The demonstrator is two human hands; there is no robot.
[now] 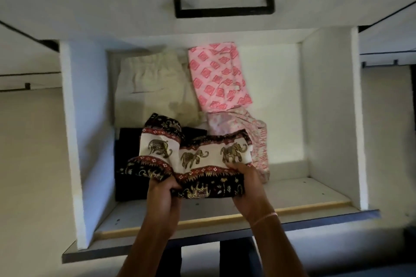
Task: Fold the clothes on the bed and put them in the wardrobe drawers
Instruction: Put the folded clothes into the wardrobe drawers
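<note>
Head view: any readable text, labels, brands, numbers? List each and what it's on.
None: no word, label, brand or number can be read in this view.
elephant-print cloth, gripped by the left hand and right hand: pictures and borders only.
pink diamond-print garment: pattern only.
beige garment, black garment, pale pink garment: no tag shows.
drawer and black handle above: unmarked.

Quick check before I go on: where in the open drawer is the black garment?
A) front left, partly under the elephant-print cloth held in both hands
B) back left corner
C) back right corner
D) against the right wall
A: the black garment lies at the front left of the drawer, its right part hidden by the elephant-print cloth that the left hand and right hand grip; the beige garment fills the back left.
</note>
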